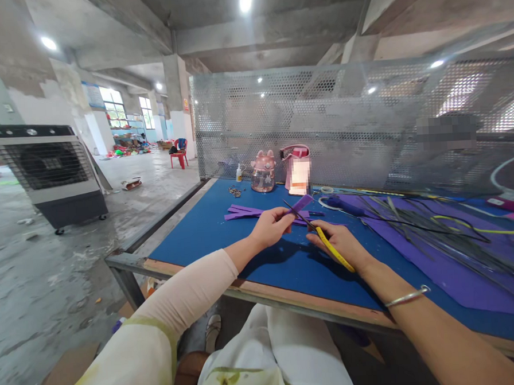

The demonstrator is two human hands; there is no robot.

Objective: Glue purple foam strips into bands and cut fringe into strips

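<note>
My left hand (271,226) is closed in a pinch on a small purple strip (300,204), held up over the blue table top (207,229). My right hand (341,244) grips yellow-handled scissors (324,240); their dark blades point up and left and meet the strip's lower edge. Just behind my hands, several cut purple strips (245,212) lie on the table.
A large purple sheet (437,258) with a bundle of thin dark rods (440,229) and a yellow cord covers the table's right side. A pink bottle (263,172), a pink cup and a small glue bottle stand by the perforated metal screen (343,119). An air cooler (49,169) stands left.
</note>
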